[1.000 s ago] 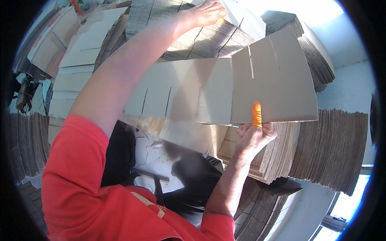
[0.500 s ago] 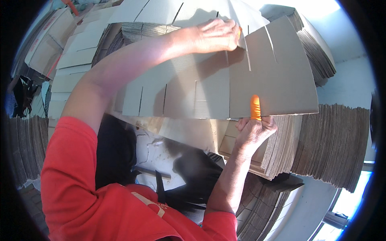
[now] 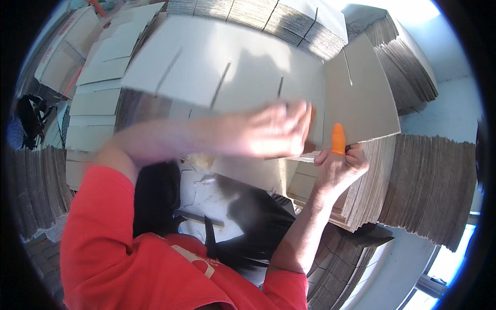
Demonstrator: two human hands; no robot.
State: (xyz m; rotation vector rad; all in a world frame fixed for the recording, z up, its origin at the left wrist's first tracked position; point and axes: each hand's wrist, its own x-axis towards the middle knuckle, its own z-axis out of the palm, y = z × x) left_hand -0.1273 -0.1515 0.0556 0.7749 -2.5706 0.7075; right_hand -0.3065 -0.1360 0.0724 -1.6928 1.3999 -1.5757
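A slotted cardboard sheet (image 3: 199, 54) lies across the bench before me. Its right-hand panel (image 3: 361, 103) is bent up along a crease. My right hand (image 3: 343, 168) grips the near edge of that panel, an orange cover (image 3: 338, 138) on the finger pressed against its face. My left hand (image 3: 276, 129) is over the near part of the sheet, close to the crease. It looks curled but is smeared by motion, so I cannot tell whether it holds anything. A bit of orange shows at its fingertips.
Behind the sheet stands a stack of slotted cardboard (image 3: 243, 15). More stacks stand at the right (image 3: 426, 188) and far right (image 3: 405, 57). Overlapping cardboard pieces (image 3: 95, 101) lie at the left, beside a carton (image 3: 64, 51). Below the bench are dark cloth and a pale floor (image 3: 199, 194).
My left hand has swept toward me from the far side of the sheet. The sheet has shifted, uncovering the stack behind it. My right hand has moved slightly right, still gripping the panel edge.
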